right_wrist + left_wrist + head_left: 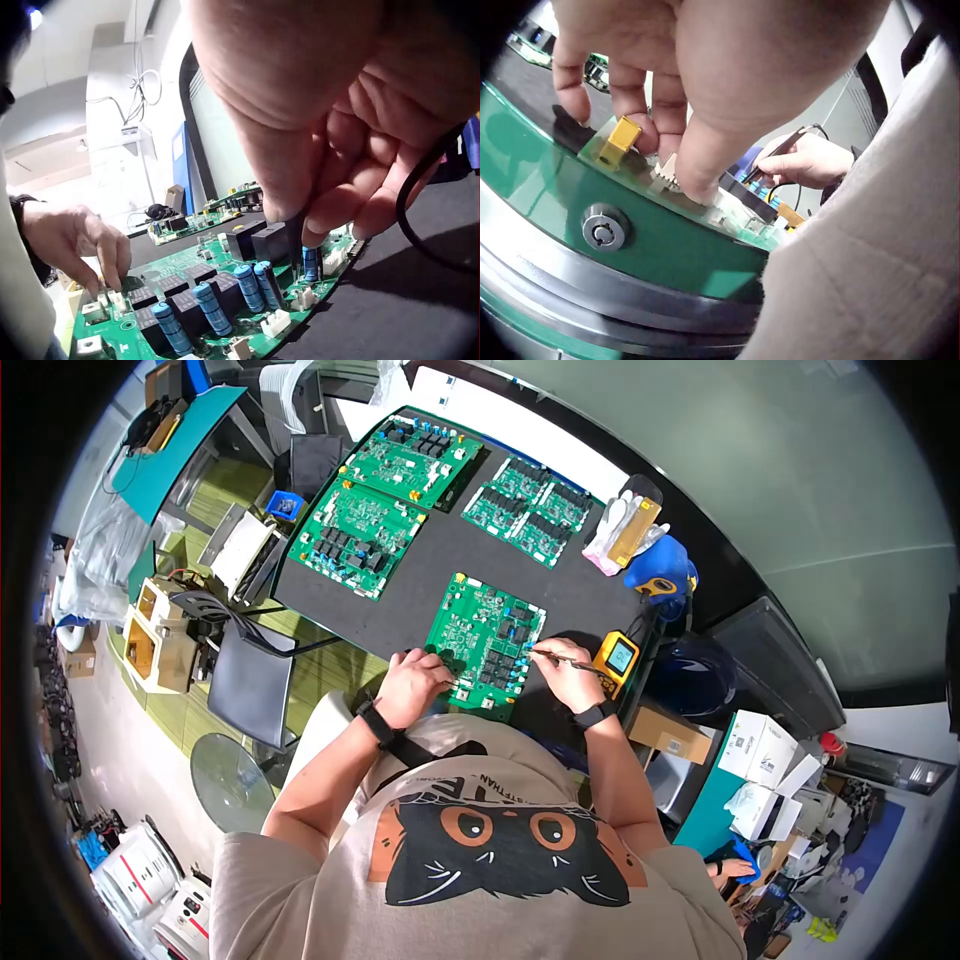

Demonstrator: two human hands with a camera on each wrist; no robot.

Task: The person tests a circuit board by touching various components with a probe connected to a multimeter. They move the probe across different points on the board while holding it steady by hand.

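A green circuit board [485, 640] lies on the black mat [420, 575] in front of me. My left hand [412, 682] rests on its near left corner. Its fingertips [641, 139] press beside a yellow component [622, 137] and white connectors, and hold nothing. My right hand [562, 665] pinches a thin metal probe [556, 655] whose tip [296, 247] touches down among blue capacitors [255, 285] at the board's right edge. A black cable [416, 225] loops from that hand. A yellow multimeter [616, 657] stands just right of it.
More green boards [360, 535] [410, 455] [530, 500] lie on the far part of the mat. White gloves and an amber bottle [630, 525] sit at the far right, with a blue and yellow item [660, 570] nearby. A chair [250, 680] stands left, white boxes [765, 750] right.
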